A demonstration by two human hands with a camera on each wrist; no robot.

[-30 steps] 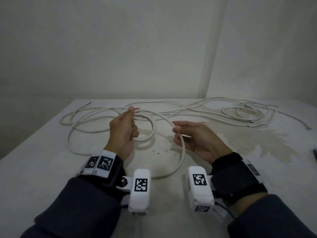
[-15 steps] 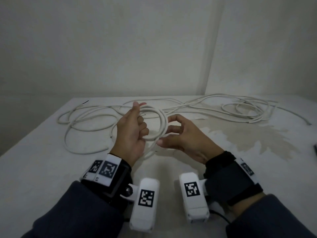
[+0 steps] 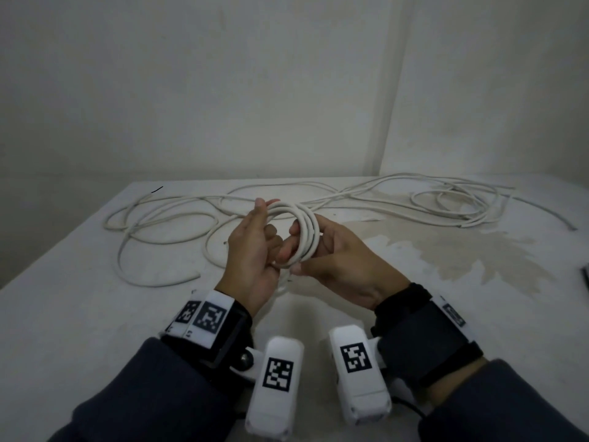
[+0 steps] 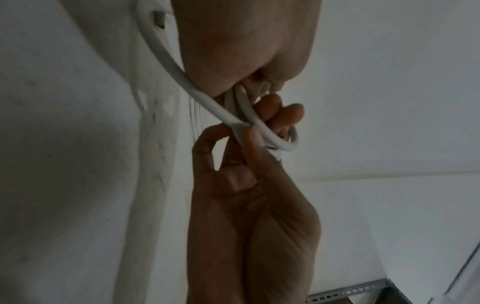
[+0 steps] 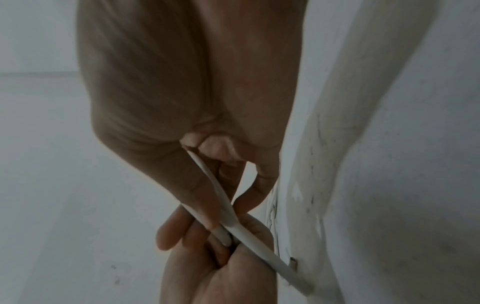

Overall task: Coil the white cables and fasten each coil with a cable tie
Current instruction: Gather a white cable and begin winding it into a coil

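Note:
A small coil of white cable (image 3: 308, 231) is held up over the table's middle between both hands. My left hand (image 3: 269, 232) grips the coil's left side, thumb on top and fingers curled through the loop. My right hand (image 3: 298, 250) curls round the coil's right side. In the left wrist view the left hand (image 4: 241, 131) pinches the cable (image 4: 168, 61) where the strands cross, under the right hand (image 4: 246, 51). The right wrist view shows the right hand (image 5: 226, 207) pinching the cable (image 5: 257, 240) against the left hand (image 5: 221, 277). The cable's loose tail (image 3: 159, 224) lies in loops at left.
A second tangle of white cable (image 3: 446, 202) spreads over the back right of the white table (image 3: 79, 314). A brownish stain (image 3: 478, 256) marks the right half. A thin black strip (image 3: 156, 189) lies at the far left corner. A dark object (image 3: 585, 275) shows at the right edge.
My right hand has brought the loose cable across to my left hand and laid further loops on the coil. Both hands now hold the coil close together and higher.

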